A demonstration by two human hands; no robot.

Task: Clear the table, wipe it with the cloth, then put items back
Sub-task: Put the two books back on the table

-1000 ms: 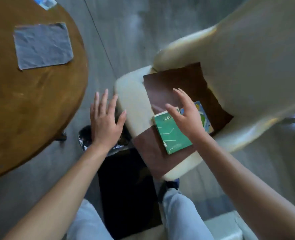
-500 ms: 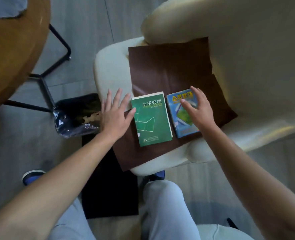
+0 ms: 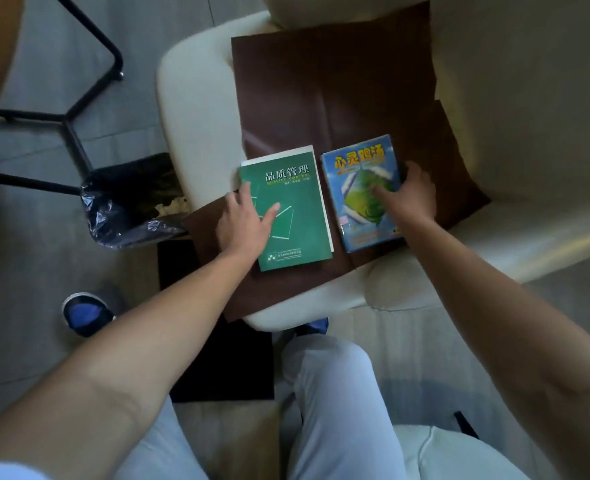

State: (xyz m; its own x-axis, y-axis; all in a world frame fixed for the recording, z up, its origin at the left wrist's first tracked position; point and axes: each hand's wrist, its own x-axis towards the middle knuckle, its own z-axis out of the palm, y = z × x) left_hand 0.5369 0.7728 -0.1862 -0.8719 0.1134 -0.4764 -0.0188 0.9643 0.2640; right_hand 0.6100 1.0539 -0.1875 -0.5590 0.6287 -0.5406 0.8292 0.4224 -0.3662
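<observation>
Both forearms are bare to the frame's edge, with no sleeves, watch or rings to be seen on the left hand [image 3: 243, 220] or right hand [image 3: 409, 199]. Pale blue-grey trousers [image 3: 338, 403] cover the legs. At eight o'clock a dark shoe [image 3: 85, 313] shows a blue inside; its toe looks blurred.

Grey tiled floor [image 3: 141, 109]; cream armchair [image 3: 196, 109]; lined bin [image 3: 130, 202].

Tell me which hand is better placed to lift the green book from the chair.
Left. The left hand already lies on the green paperback book, at its left edge. The right hand is on the blue paperback book.
</observation>
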